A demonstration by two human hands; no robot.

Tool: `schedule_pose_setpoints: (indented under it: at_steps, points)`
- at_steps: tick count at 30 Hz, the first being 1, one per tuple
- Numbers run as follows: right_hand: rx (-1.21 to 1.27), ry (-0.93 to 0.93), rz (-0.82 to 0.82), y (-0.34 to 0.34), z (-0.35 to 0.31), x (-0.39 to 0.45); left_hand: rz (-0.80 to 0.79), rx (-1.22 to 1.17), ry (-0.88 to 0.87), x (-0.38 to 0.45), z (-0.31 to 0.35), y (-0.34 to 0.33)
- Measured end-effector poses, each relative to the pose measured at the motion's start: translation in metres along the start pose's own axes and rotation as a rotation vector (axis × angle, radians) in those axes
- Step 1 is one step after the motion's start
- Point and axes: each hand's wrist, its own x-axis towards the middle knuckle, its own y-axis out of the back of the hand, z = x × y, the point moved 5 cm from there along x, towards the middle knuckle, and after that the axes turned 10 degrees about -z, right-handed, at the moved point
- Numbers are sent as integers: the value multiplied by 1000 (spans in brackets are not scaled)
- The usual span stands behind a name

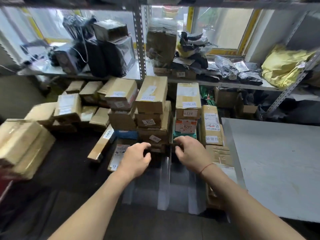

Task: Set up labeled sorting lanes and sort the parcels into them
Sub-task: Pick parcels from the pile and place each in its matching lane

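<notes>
Parcels (152,96) stand stacked by handwritten lane labels, while both hands, left (136,158) and right (188,153), hover loosely curled, gripping nothing, likely to straighten the stacks.

Both hands — left hand (136,159), right hand (189,153) — before stacked parcels (152,108).
</notes>
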Motion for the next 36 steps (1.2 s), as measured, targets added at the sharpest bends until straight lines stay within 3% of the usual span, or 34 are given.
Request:
schedule_pose_setpoints:
  at_steps: [15, 22, 36]
  points:
    - [-40, 56, -66, -120, -253, 100, 157, -73, 114, -53, -241, 179]
    - [65, 92, -89, -150, -302, 157, 179, -98, 163, -27, -294, 217]
    - [29, 173, -195, -178, -381, 329, 207, -22, 316, 79, -378, 331]
